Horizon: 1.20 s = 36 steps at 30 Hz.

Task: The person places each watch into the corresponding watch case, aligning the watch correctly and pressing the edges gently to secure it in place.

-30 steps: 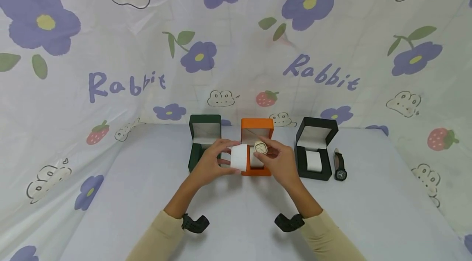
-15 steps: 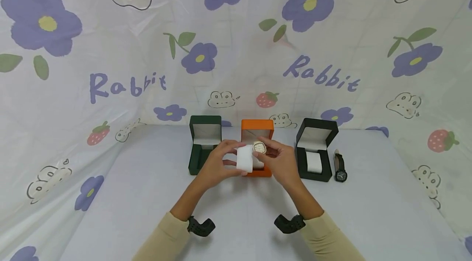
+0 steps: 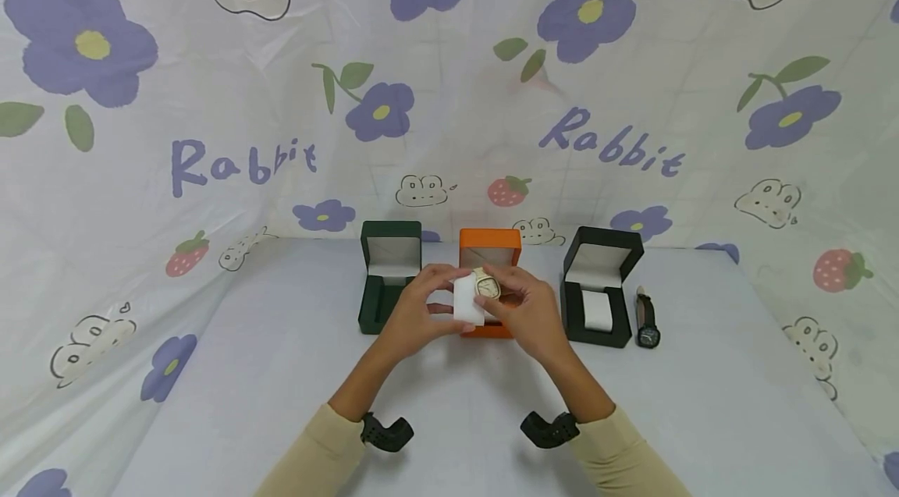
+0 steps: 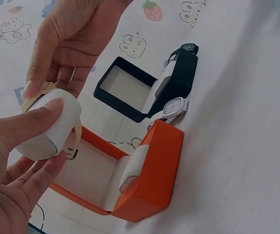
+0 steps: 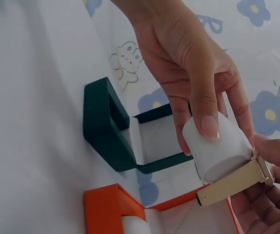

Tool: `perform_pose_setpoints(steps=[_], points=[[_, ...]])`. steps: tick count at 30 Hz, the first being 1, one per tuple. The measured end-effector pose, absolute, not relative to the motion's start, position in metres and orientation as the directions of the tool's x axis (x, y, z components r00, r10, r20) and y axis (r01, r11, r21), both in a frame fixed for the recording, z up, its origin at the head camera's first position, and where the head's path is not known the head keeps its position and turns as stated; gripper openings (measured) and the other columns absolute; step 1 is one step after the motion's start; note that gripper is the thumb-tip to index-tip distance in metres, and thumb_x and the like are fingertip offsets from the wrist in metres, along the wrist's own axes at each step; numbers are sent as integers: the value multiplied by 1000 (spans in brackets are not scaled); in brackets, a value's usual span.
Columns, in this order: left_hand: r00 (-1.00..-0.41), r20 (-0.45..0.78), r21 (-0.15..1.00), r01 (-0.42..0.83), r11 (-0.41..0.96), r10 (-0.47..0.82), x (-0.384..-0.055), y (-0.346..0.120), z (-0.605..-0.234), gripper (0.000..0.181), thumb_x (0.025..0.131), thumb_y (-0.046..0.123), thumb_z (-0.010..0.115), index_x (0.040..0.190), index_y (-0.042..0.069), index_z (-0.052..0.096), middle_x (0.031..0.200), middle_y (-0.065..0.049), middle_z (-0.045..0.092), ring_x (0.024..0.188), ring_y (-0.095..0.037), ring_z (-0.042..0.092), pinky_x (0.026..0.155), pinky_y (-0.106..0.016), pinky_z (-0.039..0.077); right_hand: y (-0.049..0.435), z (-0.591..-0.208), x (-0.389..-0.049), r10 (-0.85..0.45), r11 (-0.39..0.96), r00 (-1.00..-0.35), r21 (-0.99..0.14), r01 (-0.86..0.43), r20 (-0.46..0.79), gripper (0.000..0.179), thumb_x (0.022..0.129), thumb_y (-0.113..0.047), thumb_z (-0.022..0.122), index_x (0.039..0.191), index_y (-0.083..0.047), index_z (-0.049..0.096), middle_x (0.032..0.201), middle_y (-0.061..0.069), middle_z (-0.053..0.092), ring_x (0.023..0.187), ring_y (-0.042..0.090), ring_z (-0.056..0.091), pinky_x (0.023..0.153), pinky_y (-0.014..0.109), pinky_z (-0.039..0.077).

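My left hand (image 3: pixel 414 310) grips a white watch cushion (image 3: pixel 467 300) between thumb and fingers, above the front of the open orange watch box (image 3: pixel 490 238). From the right, my right hand (image 3: pixel 530 311) pinches a cream-strapped wristwatch (image 3: pixel 488 287) with a squarish face. The watch lies against the cushion's end; in the right wrist view its loose strap (image 5: pixel 232 183) runs along the cushion's edge, the buckle side hanging free in the left wrist view. Another white cushion (image 4: pixel 134 166) sits inside the orange box.
An open green watch box (image 3: pixel 391 229) stands left of the orange one, an open black box (image 3: pixel 605 238) with a white cushion on the right. A black wristwatch (image 3: pixel 648 321) lies beside that. Between orange and black boxes is a white watch (image 4: pixel 173 108), hidden in the head view.
My left hand has moved right with the cushion, while my right hand has shifted slightly left with the watch. Watch and cushion, apart a second ago, are now together.
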<state>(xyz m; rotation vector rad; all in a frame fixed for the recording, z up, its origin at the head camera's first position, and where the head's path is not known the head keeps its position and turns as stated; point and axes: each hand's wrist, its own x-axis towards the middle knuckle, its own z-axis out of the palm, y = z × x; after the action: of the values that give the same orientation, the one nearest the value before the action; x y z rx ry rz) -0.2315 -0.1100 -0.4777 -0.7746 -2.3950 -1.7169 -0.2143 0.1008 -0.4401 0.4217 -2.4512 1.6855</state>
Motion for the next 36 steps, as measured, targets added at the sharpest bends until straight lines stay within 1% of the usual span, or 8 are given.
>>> perform_pose_setpoints(steps=[3,8,14,17,21,24,30,36], points=[[-872,359,864,446,235,333,-231,-110,-477,71,77,18,91,141,24,61,138,-2,51,113,-23,59,84,-30,60,103,-440,-214,-202,344,-934,-871,-350,296,50,90,-15,79,138,-14,65,128,8,65,105,24,65,90,34,59],[-875,368,870,443,216,315,-231,-112,-475,71,77,19,91,141,26,61,138,0,51,114,-24,57,86,-35,61,111,-437,-214,-354,310,-873,-839,-447,335,50,99,-11,67,147,-16,56,136,10,61,115,25,61,99,32,55],[-868,384,866,457,204,317,-232,-115,-476,72,76,20,91,141,30,61,138,1,51,114,-24,57,85,-36,61,119,-436,-215,-444,277,-840,-844,-460,312,55,101,-4,61,152,-20,49,145,10,55,121,26,58,103,36,52],[-867,385,866,457,200,315,-232,-115,-476,72,76,19,91,141,31,61,138,2,51,114,-24,57,84,-33,61,120,-439,-217,-432,279,-842,-840,-465,322,55,100,-4,63,151,-19,50,145,9,57,121,26,59,103,40,53],[-873,380,870,450,202,306,-232,-114,-476,72,76,20,92,140,33,61,138,3,51,114,-24,58,79,-30,62,120,-443,-218,-353,282,-881,-862,-421,315,56,97,-6,68,150,-15,53,120,9,71,110,24,66,100,36,55],[-876,376,874,444,198,302,-232,-113,-475,73,76,21,92,141,31,61,138,4,51,114,-25,58,77,-31,62,119,-444,-219,-266,281,-922,-892,-354,282,49,94,-10,73,142,-12,61,102,8,74,100,22,69,95,29,56],[-885,368,888,425,173,286,-231,-111,-473,75,76,20,92,143,28,59,141,5,50,119,-27,58,78,-33,62,119,-446,-219,-189,264,-956,-926,-271,226,19,93,-16,76,107,-3,78,99,9,76,93,22,69,84,22,58],[-888,378,891,426,157,264,-230,-108,-470,71,76,21,92,139,32,61,140,6,51,118,-26,58,80,-33,62,119,-440,-217,-187,275,-959,-926,-259,213,18,96,-12,71,105,3,77,101,14,75,92,24,67,81,23,58]])
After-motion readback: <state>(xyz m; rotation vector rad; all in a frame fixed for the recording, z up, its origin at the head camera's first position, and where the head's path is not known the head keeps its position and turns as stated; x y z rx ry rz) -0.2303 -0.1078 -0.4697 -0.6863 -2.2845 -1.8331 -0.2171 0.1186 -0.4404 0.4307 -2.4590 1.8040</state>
